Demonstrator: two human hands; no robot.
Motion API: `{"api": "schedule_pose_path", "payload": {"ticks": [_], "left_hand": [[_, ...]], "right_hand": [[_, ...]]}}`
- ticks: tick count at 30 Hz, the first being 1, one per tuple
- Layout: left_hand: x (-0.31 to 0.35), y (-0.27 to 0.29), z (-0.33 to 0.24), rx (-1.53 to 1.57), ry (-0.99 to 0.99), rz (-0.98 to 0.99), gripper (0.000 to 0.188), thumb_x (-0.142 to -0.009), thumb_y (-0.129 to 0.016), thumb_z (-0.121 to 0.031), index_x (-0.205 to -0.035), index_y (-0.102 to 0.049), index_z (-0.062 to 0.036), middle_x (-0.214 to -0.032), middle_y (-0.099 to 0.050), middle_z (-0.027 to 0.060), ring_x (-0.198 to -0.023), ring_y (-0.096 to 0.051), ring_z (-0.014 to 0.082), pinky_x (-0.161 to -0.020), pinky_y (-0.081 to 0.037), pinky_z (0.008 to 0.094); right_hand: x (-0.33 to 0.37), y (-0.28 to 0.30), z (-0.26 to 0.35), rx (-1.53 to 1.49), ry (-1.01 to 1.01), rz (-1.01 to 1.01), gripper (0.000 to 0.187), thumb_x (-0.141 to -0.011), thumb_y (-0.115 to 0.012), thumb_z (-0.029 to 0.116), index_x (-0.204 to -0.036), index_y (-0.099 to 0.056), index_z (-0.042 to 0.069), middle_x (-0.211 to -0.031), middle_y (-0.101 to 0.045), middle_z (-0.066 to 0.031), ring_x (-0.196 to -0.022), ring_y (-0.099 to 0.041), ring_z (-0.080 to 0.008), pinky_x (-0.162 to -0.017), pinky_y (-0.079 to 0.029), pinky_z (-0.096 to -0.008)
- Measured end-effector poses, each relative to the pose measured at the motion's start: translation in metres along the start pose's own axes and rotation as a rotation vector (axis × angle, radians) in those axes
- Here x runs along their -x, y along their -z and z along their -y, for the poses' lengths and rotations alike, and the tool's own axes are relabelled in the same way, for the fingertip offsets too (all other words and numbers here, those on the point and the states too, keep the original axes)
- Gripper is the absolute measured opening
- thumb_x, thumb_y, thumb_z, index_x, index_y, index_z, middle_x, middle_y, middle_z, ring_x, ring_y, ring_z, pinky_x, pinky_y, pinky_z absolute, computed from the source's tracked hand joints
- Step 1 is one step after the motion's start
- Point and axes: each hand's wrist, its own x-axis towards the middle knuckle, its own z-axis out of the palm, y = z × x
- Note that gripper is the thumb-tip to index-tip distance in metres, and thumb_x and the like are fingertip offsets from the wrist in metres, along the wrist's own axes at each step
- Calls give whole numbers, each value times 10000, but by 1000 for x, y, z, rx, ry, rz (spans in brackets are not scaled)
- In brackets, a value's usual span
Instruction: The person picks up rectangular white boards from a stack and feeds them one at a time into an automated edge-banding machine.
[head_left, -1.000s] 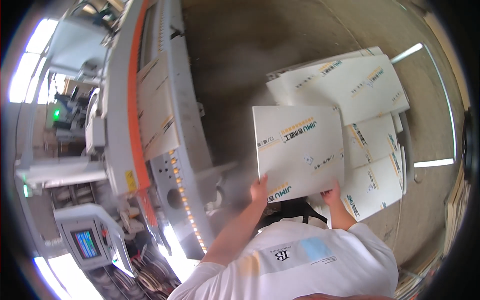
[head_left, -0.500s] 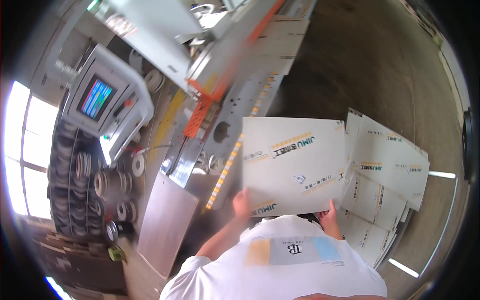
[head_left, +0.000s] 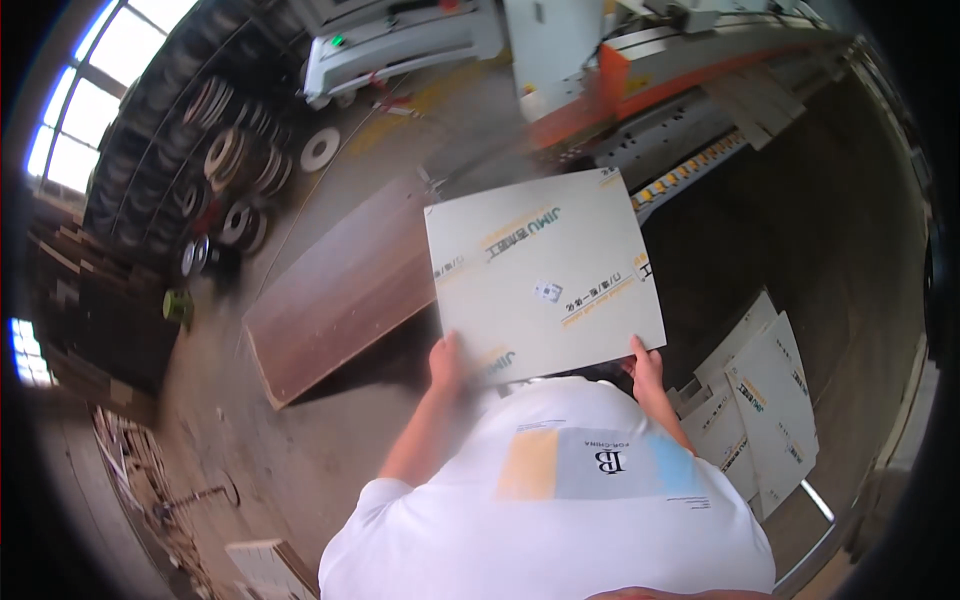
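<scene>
Between my hands is a pale, square-cut board (head_left: 540, 275) with print and a small white label on its face. My left hand (head_left: 446, 362) grips its near left corner, and my right hand (head_left: 645, 360) holds the near right corner with the thumb on top. The fingers under the board are hidden. The board is held in front of my chest, its far edge tilted a little up to the right. Behind its left side lies a long brown panel or ramp (head_left: 345, 290), partly covered by the board.
Several similar pale boards (head_left: 765, 400) lie stacked at the right. A machine with an orange strip (head_left: 700, 80) and yellow-marked rail (head_left: 690, 170) runs along the far right. Rolls of edging (head_left: 240, 160) fill a rack at the left. A small green container (head_left: 178, 305) stands on the floor.
I have turned to the left with the board still in both hands. The machine and the stack have shifted rightward in view, and the brown panel now sits behind the board.
</scene>
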Motion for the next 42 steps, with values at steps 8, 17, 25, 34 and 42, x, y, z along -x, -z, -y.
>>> {"api": "schedule_pose_path", "payload": {"ticks": [8, 17, 25, 34, 42], "left_hand": [[-69, 46, -46, -295, -682, -428, 239, -883, -679, -251, -1034, -694, -65, -920, -693, 124, -842, -681, 296, -743, -523, 369], [-187, 36, -157, -530, -706, -353, 257, -892, -586, -301, -1017, -720, -120, -1063, -676, 119, -968, -653, 343, -802, -521, 442], [-221, 43, -200, -989, -722, -227, 238, -826, -588, -196, -969, -742, -84, -1061, -709, 134, -969, -693, 332, -807, -565, 420], [-240, 48, -243, -1477, -747, 14, 208, -831, -569, -132, -925, -738, -57, -1047, -719, 149, -955, -698, 340, -789, -573, 429], [-264, 130, -216, -634, -541, -86, 287, -921, -508, -261, -909, -675, -28, -797, -714, 171, -708, -712, 317, -713, -546, 424]], "right_hand": [[7, -12, 13, 139, -69, 92, 363, -904, -715, 389, -1089, -587, 105, -941, -650, -20, -797, -628, -153, -645, -498, -296], [14, -10, 17, 159, -71, 59, 351, -928, -688, 372, -1120, -599, 92, -971, -667, -21, -821, -647, -161, -661, -502, -301], [2, -14, 19, 147, -77, 89, 344, -930, -687, 376, -1111, -604, 96, -980, -670, -27, -827, -647, -163, -680, -512, -314], [10, -14, 18, 155, -80, 79, 363, -935, -678, 381, -1148, -590, 101, -1017, -669, -38, -861, -651, -173, -711, -525, -337], [8, -13, 16, 21, -105, 64, 392, -943, -666, 367, -1205, -560, 97, -1071, -652, -47, -917, -650, -201, -776, -529, -367]]}}
